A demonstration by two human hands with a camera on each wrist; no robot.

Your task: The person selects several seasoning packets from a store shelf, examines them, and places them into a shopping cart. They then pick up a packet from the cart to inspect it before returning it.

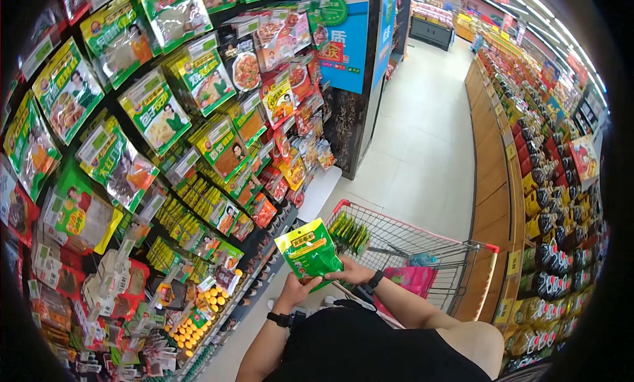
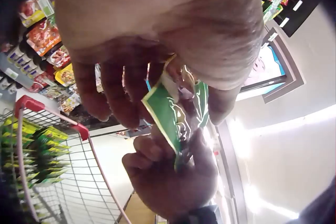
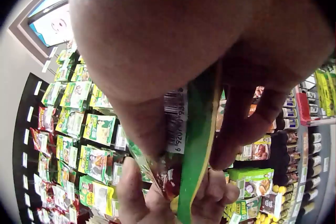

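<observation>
Both hands hold a green and yellow seasoning packet [image 1: 308, 251] in front of the chest, tilted beside the cart. My left hand [image 1: 296, 293] grips its lower left edge, thumb on the near face. At the lower right edge my right hand [image 1: 351, 272] pinches it, thumb also on top. In the left wrist view the packet [image 2: 167, 115] is seen edge-on between the left fingers and the right hand [image 2: 170, 184]. A barcode label shows on the packet [image 3: 195, 145] in the right wrist view, with left fingertips [image 3: 131, 187] below it.
Shelving with hanging green packets [image 1: 155, 114] fills the left side. A wire shopping cart [image 1: 396, 217] stands just ahead, holding several green packets [image 1: 349, 232], a pink bag [image 1: 411, 280] and a bottle [image 1: 422, 259]. Bottled goods [image 1: 551, 256] line the right shelf; a tiled aisle [image 1: 422, 124] runs ahead.
</observation>
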